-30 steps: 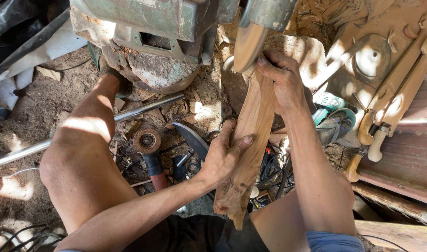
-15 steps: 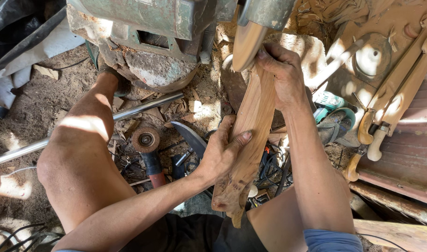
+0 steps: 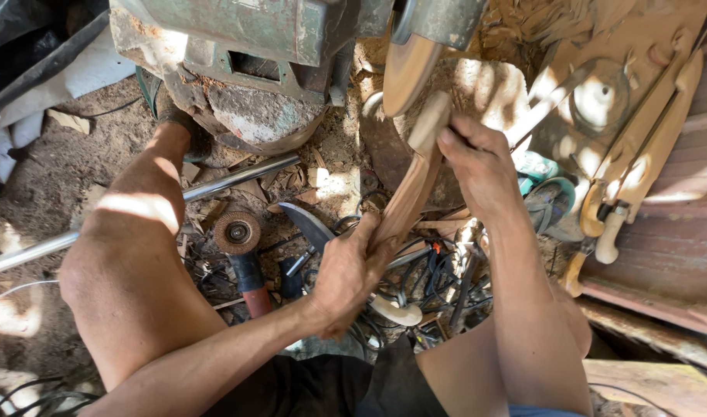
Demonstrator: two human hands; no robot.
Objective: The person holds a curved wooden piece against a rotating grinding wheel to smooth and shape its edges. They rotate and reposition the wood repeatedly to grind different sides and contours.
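- At centre of the frame: a long curved wooden piece (image 3: 415, 185), running from lower middle up toward the top, upper rounded end just beside the tan sanding disc (image 3: 410, 71); touching or not, cannot tell.
- Around its lower part: left hand (image 3: 346, 278), fingers wrapped and closed on the wood, thumb lying along its face.
- Near its upper end: right hand (image 3: 481, 166), fingers curled shut around the piece just below the rounded tip.
- Above, along the top edge: a worn green bench grinder (image 3: 245, 46), dust-caked, carrying the disc at its right side.
- Left of the hands: a bare knee and shin, with a shiny metal pipe (image 3: 230, 179) passing diagonally behind.
- Lower centre, on the littered ground: an angle grinder with a brown flap wheel (image 3: 237, 233), a dark curved blade (image 3: 311, 224), tangled cables.
- At right of the frame: pale carved wooden parts (image 3: 639, 139) stacked on reddish boards.
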